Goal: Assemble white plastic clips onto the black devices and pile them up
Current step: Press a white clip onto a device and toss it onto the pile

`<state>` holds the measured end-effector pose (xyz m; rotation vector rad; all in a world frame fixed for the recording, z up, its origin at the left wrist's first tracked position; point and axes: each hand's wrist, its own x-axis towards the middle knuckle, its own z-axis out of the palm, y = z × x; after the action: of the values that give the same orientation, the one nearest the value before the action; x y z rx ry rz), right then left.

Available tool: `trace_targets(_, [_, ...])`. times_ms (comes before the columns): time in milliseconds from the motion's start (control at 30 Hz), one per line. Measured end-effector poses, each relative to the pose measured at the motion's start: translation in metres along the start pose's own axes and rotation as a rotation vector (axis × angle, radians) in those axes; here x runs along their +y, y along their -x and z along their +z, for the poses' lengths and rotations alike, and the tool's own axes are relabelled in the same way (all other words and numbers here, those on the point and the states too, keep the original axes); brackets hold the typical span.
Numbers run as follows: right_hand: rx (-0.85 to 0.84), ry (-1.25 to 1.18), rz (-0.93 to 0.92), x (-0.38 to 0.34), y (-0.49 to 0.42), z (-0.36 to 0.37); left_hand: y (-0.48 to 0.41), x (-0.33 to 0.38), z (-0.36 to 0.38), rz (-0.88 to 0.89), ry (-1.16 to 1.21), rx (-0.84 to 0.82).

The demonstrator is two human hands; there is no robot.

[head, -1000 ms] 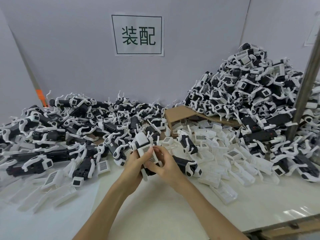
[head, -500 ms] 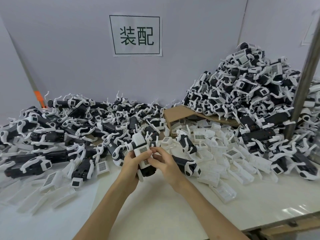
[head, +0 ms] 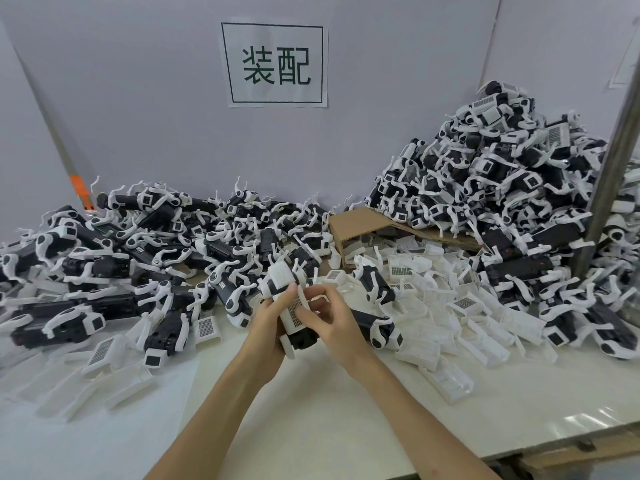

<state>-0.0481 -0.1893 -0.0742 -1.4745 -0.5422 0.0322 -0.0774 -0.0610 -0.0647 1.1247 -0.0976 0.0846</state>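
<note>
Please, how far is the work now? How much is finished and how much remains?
Done: the tall pile on the right seems to hold clipped devices. In hand: the left hand grips one device while the right hand pinches a clip against it. Left: many loose clips lie on the table, and the low heap on the left probably awaits clips, so much remains.

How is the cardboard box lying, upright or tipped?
Tipped on its side: the box opens toward the camera, white clips spill from its mouth, and devices are heaped on its upper wall.
</note>
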Motion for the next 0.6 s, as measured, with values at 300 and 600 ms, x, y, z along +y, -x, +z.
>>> trace_targets(300, [0.067, -0.05, -0.037, -0.0012, -0.002, -0.0013, 0.0028, 0.0056, 0.0032, -0.012, -0.22, -0.165])
trace_targets(600, [0.064, -0.004, -0.026, -0.0009, -0.0018, -0.0022, 0.0, 0.0067, -0.0043, -0.023, -0.275, -0.273])
